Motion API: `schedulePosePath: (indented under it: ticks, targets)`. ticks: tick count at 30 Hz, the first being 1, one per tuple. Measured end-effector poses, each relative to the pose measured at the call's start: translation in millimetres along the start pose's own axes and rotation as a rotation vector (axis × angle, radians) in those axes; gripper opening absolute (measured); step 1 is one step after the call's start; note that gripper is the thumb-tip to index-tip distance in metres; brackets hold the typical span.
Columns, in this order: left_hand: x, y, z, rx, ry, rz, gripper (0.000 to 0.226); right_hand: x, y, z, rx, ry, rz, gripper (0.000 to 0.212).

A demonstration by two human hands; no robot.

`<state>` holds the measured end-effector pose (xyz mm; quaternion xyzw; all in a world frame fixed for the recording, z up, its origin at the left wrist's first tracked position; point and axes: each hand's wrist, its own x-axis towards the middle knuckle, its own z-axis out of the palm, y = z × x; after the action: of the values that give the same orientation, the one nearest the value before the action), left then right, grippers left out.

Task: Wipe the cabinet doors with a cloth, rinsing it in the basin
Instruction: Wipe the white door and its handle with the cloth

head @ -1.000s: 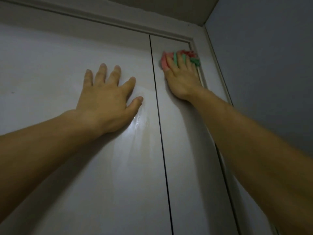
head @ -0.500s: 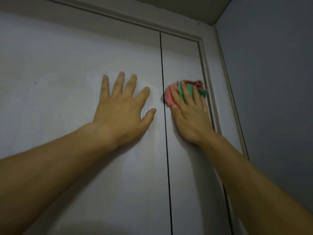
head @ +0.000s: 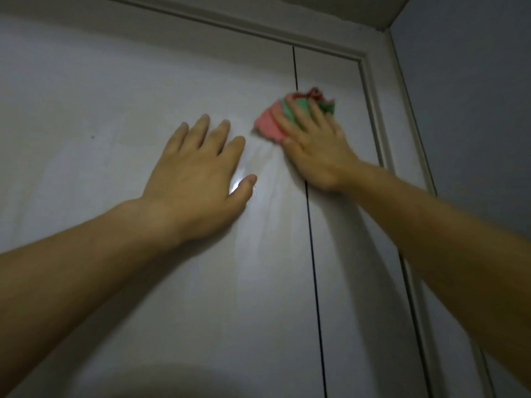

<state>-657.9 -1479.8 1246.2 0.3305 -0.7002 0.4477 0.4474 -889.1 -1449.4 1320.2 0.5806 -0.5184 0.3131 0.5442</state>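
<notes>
Cloth (head: 269, 126) pressed to cabinet door (head: 86, 124) under straight fingers of right hand (head: 314, 152), at two o'clock from left hand (head: 195, 179), laid flat, nothing held.

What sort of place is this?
Likely indoors in a home, facing a tall built-in cabinet: two flat white doors meet at a thin seam, a frame tops them just under the ceiling, and a plain wall adjoins on the right.

Grey-blue wall (head: 474, 110) on the right, meeting a strip of ceiling (head: 359, 7) above
</notes>
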Motion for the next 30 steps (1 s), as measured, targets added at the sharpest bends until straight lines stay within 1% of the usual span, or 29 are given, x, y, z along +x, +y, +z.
schedulePosePath:
  ticks: [3,4,6,8,10,12,14,15,17,18,19,20,22,24,26,27,28,30]
  targets:
    - [-2,-9,3,0.014,0.012,-0.009,0.080,61,11,-14,0.028,-0.019,0.186,0.059]
    - [-3,-12,4,0.012,0.016,-0.012,0.080,69,7,-15,0.045,-0.020,0.197,0.059]
    - [-7,-19,3,-0.002,0.023,-0.017,0.079,54,-13,-10,0.042,0.003,0.119,0.059]
    - [-10,-24,1,-0.017,0.050,-0.021,0.078,13,-38,1,0.029,0.038,-0.012,0.058]
    - [-15,-28,0,-0.029,0.052,-0.015,0.077,-32,-61,9,0.045,0.028,-0.152,0.057]
    - [-21,-32,2,-0.031,0.038,-0.012,0.077,-44,-65,8,0.043,-0.001,-0.212,0.058]
    - [-25,-36,3,-0.020,0.023,-0.013,0.077,-14,-51,2,-0.048,0.008,-0.161,0.061]
    - [-27,-38,4,-0.013,0.015,-0.016,0.078,11,-42,-3,-0.076,0.024,-0.096,0.063]
    - [-29,-42,4,0.007,-0.005,-0.020,0.081,55,-28,-17,-0.018,0.010,0.107,0.058]
    - [-31,-44,4,0.023,-0.011,-0.023,0.083,69,-25,-20,0.020,0.001,0.172,0.056]
    - [-32,-46,3,0.038,-0.013,-0.025,0.085,74,-28,-20,0.029,-0.002,0.185,0.056]
    - [-35,-49,3,0.049,-0.011,-0.027,0.086,69,-38,-18,0.020,-0.005,0.163,0.057]
    - [-40,-56,0,0.058,-0.003,-0.039,0.089,37,-69,-8,-0.029,0.010,0.002,0.066]
    - [-45,-61,-1,0.051,-0.009,-0.036,0.089,-9,-97,3,0.006,-0.011,-0.193,0.064]
    - [-49,-62,-1,0.036,-0.025,-0.029,0.089,-26,-102,6,0.020,-0.024,-0.292,0.061]
    - [-49,-63,-1,0.034,-0.035,-0.024,0.089,-17,-98,3,-0.014,-0.015,-0.286,0.061]
    - [-49,-63,-1,0.035,-0.040,-0.021,0.089,3,-90,1,-0.055,0.005,-0.237,0.063]
    - [-48,-65,0,0.045,-0.039,-0.018,0.090,50,-80,-6,-0.052,0.023,-0.064,0.060]
